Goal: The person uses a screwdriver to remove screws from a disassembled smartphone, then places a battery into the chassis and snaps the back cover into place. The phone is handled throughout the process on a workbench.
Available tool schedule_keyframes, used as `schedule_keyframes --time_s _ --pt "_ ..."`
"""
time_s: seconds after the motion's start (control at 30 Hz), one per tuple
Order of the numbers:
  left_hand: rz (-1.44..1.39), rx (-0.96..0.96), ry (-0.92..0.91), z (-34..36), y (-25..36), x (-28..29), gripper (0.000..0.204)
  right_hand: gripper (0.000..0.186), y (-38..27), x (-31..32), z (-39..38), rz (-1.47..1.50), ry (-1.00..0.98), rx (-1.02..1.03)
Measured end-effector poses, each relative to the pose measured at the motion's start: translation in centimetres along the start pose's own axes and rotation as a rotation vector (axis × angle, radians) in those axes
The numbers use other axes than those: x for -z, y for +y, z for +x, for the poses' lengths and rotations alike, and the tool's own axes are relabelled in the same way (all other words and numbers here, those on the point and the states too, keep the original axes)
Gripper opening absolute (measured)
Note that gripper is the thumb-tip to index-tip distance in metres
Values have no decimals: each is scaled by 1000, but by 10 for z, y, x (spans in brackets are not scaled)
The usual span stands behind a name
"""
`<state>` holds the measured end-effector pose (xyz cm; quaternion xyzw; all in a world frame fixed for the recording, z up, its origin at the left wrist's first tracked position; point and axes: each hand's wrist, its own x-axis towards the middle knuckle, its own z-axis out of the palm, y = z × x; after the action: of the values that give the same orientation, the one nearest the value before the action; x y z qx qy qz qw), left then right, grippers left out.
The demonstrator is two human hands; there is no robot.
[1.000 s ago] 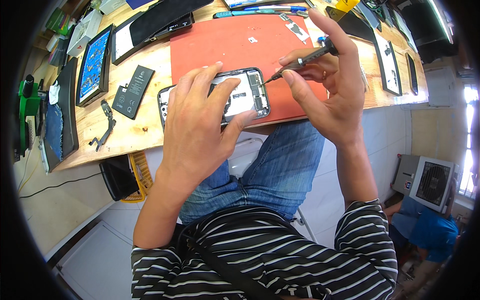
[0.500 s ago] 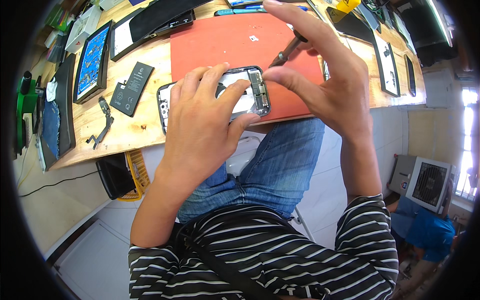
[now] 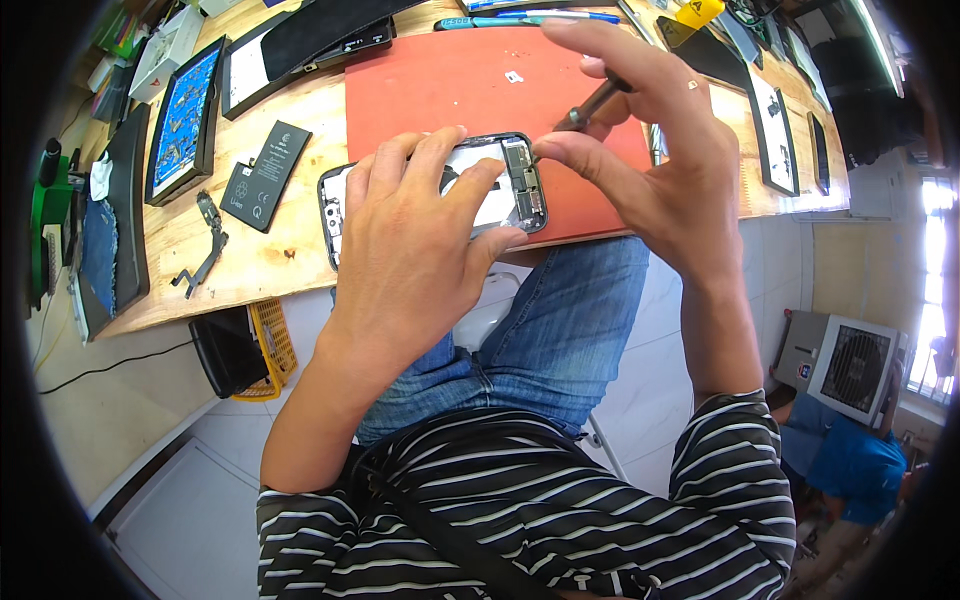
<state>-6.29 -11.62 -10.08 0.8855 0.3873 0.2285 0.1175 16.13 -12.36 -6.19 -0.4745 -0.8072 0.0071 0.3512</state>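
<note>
An opened smartphone (image 3: 524, 184) with its inner parts bare lies at the front of a red mat (image 3: 430, 85). My left hand (image 3: 410, 220) rests over it, fingers across the far edge and thumb at the near edge, holding it and hiding its middle. In my right hand (image 3: 675, 165) is a small dark screwdriver (image 3: 598, 102), tilted, its lower end by the phone's right edge. The tip is hard to make out. A tiny pale piece (image 3: 692, 85) shows on the right hand near a knuckle.
Left of the phone lie a black battery (image 3: 267, 176) and a dark flex cable (image 3: 212, 245). A tray with a blue surface (image 3: 186, 122) stands farther left. Pens (image 3: 560, 16) lie behind the mat. At the right, a person in blue (image 3: 855, 462) is near a fan unit (image 3: 852, 365).
My right hand and the screwdriver have shifted slightly, the screwdriver's lower end moving a little right. My left hand keeps its hold on the phone.
</note>
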Motion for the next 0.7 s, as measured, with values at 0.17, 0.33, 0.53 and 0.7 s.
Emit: schedule_keyframes --time_s 0.17,0.33,0.53,0.7 --pt "-2 7 -1 1 1 1 50 58 -1 4 -5 181 -71 -46" --pt "-57 -15 15 6 -3 2 45 56 1 -1 -3 69 -14 -30" --pt "-82 -125 144 29 -11 -6 15 56 -6 -2 -7 99 -12 -116" --pt "41 -242 130 42 -13 -14 10 59 -10 -6 -8 150 33 -106"
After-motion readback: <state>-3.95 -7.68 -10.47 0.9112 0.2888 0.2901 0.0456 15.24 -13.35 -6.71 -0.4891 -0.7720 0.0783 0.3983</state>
